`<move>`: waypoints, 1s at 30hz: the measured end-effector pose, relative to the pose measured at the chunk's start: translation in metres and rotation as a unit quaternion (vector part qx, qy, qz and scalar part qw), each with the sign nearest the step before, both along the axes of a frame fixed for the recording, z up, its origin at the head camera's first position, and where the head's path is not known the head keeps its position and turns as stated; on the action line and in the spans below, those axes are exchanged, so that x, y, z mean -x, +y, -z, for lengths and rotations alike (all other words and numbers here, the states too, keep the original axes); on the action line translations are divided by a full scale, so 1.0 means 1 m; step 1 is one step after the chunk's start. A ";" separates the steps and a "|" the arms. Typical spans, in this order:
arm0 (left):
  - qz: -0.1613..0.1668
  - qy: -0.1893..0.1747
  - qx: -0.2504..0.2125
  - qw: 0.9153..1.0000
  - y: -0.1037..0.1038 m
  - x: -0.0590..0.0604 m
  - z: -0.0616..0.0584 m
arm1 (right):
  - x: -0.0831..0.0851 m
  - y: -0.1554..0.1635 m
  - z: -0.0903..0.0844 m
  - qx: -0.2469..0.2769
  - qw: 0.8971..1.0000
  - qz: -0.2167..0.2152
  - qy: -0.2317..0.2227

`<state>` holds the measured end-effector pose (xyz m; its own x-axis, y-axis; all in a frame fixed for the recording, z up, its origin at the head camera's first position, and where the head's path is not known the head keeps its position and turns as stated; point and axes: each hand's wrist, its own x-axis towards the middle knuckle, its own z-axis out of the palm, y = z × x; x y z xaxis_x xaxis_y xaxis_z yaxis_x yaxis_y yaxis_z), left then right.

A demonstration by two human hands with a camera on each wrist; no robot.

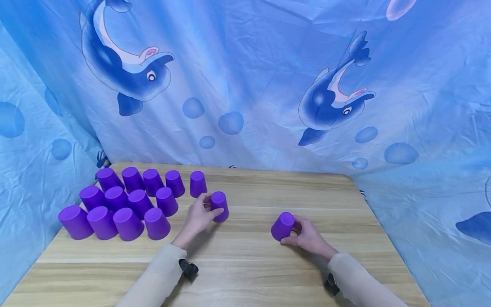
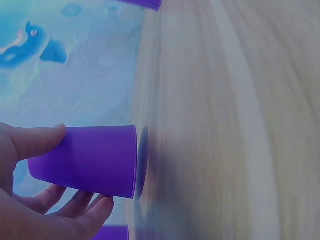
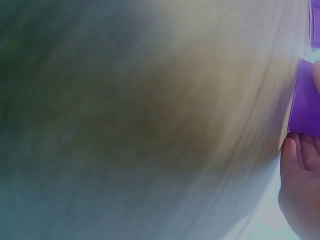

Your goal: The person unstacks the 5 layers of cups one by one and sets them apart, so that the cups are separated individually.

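Near the middle of the table, my left hand (image 1: pixel 199 215) grips an upside-down purple cup (image 1: pixel 219 207) between thumb and fingers. The left wrist view shows this cup (image 2: pixel 90 160) with its rim just off the wood and a dark shadow beside it. Farther right, my right hand (image 1: pixel 310 237) holds a second upside-down purple cup (image 1: pixel 282 227) from its right side, slightly tilted. Only part of that cup (image 3: pixel 304 105) shows at the edge of the right wrist view, with fingers against its side; whether it touches the table I cannot tell.
Several upside-down purple cups stand in rows on the left of the wooden table (image 1: pixel 238 273), among them a front cup (image 1: pixel 157 224). A lone cup (image 1: pixel 197 184) stands behind my left hand. A blue dolphin-print curtain (image 1: pixel 261 85) hangs around the table's back and sides.
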<state>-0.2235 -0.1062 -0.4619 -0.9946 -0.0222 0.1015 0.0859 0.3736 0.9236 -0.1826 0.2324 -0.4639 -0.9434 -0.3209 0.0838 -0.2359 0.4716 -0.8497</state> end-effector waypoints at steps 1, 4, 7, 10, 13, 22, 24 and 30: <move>-0.005 -0.002 0.002 1.000 -0.004 0.001 0.000 | 0.000 0.000 0.000 0.000 1.000 0.002 0.000; -0.019 -0.009 0.009 1.000 -0.015 0.003 0.000 | 0.000 0.000 0.001 0.002 1.000 0.006 -0.003; -0.030 -0.009 0.019 0.999 -0.024 0.004 0.000 | 0.000 0.000 0.001 0.004 1.000 0.004 -0.003; -0.044 -0.008 0.032 0.998 -0.031 0.005 0.000 | 0.000 0.000 0.001 0.003 1.000 0.001 -0.001; -0.064 -0.008 0.044 0.997 -0.036 0.006 0.000 | 0.000 0.000 0.000 -0.001 1.000 0.001 0.005; -0.091 -0.008 0.056 0.994 -0.046 0.007 0.000 | -0.002 -0.003 -0.003 -0.009 1.000 0.002 0.004; -0.094 -0.011 0.057 0.994 -0.047 0.007 0.000 | -0.001 -0.003 -0.002 -0.004 1.000 -0.002 0.005; -0.097 -0.011 0.059 0.994 -0.050 0.009 0.001 | 0.008 0.004 0.018 -0.007 1.000 -0.006 0.016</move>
<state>-0.2320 -0.1557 -0.4631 -0.9749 -0.2026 0.0923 -0.0184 0.4864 0.8735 -0.1905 0.2359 -0.4815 -0.9364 -0.3335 0.1089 -0.2682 0.4805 -0.8349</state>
